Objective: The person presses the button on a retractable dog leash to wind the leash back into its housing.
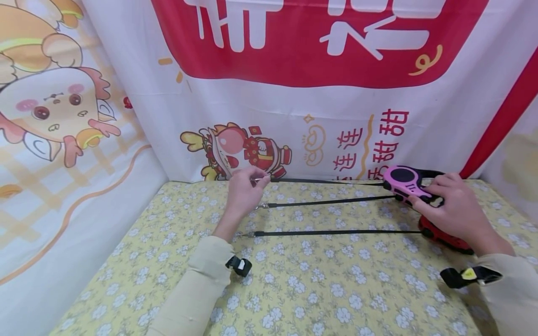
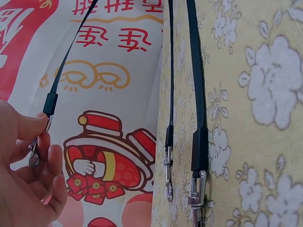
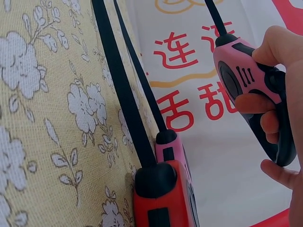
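Observation:
My right hand point(image 1: 454, 205) grips a pink and black retractable dog leash point(image 3: 246, 71) by its handle, raised off the table. Its black strap point(image 1: 319, 180) stretches left to my left hand point(image 1: 245, 191), which pinches the metal snap hook point(image 2: 34, 153) between thumb and fingers. On the table lie two more leashes with straps drawn out side by side. One has a red casing point(image 3: 161, 198); the other a pink casing point(image 3: 171, 146), mostly hidden behind the red one. Their snap hooks point(image 2: 168, 179) lie to the left, one of them cut off in the left wrist view.
A yellow floral cloth point(image 1: 294, 289) covers the table. Behind it hangs a white and red printed curtain point(image 1: 294, 112), close to both hands. Another printed curtain point(image 1: 63, 186) hangs at the left. Each wrist carries a black strapped camera point(image 1: 239, 266).

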Motion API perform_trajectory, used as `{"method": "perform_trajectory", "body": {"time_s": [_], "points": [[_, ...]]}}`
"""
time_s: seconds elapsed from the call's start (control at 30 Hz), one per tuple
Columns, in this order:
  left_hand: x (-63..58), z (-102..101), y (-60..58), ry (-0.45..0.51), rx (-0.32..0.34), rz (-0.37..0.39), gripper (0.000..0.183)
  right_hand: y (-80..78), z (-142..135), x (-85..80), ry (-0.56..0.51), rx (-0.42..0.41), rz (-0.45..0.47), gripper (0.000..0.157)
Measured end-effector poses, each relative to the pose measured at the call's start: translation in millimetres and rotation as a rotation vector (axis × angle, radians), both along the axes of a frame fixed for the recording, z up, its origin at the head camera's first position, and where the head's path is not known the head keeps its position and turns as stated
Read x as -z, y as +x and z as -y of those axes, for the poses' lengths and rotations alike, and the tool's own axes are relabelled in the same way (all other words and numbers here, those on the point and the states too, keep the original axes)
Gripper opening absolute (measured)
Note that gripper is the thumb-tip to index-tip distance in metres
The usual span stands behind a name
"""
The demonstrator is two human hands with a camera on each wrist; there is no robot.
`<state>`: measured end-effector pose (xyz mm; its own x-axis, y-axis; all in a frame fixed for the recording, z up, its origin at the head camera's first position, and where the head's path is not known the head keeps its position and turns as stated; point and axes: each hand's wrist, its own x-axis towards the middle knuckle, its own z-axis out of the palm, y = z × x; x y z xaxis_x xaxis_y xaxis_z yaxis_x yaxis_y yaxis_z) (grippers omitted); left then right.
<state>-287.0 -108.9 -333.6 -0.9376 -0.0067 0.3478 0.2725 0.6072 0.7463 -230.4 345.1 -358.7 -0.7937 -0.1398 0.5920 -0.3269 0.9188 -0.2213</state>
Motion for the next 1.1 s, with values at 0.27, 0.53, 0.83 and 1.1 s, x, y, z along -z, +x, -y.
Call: {"method": "perform_trajectory", "body": {"time_s": [0.27, 0.53, 0.83, 1.1], "points": [[0.9, -0.5, -0.8, -0.010, 0.002, -0.011, 0.011, -0.8, 0.5, -0.2, -0.004, -0.005, -0.002, 0.038], [2.2, -0.7, -0.1, -0.013, 0.005, -0.010, 0.012, -0.5, 0.3, -0.3, -0.005, -0.006, 0.003, 0.039], [1.6, -2.1, 0.3, -0.016, 0.040, -0.020, 0.012, 0.3, 1.5, -1.1, -0.002, -0.007, 0.002, 0.039], [2.8, -2.0, -0.3, -0.025, 0.035, -0.022, 0.014, -0.6, 1.8, -2.0, 0.000, -0.023, -0.019, 0.039]]}}
